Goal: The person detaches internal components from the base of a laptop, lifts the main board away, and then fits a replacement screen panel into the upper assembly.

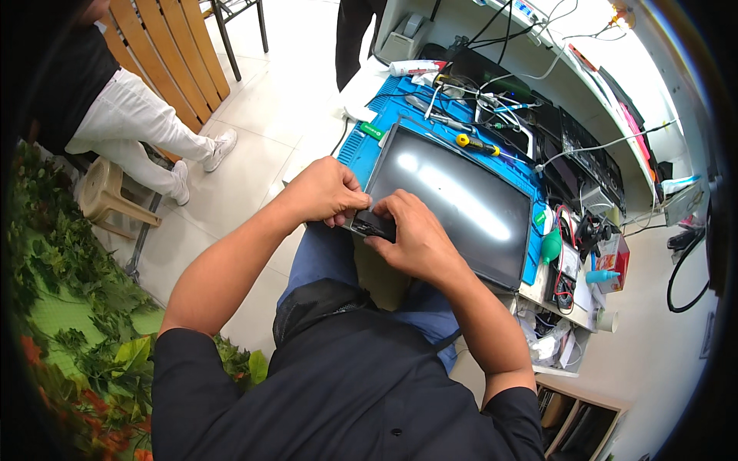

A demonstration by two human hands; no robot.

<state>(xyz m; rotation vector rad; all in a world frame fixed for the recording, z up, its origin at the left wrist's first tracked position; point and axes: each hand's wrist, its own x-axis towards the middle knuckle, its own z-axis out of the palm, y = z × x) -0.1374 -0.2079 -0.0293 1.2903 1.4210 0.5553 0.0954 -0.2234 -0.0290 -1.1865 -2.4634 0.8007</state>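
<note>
Both hands, left [327,192] and right [411,234], pinch the panel [453,201] corner; its long axis runs near-left to far-right on the mat [400,111].

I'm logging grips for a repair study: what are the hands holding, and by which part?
Both the left hand and the right hand pinch the near left corner of the dark flat screen panel, which lies on the blue work mat.

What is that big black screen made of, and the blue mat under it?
The screen panel looks like glass or glossy plastic: smooth, dark, with bright light streaks mirrored on it. The blue mat seems to be soft rubber or silicone, matte, with moulded ridges and little trays, though that is a guess. Both hands, left hand and right hand, pinch the panel's near corner.
</note>
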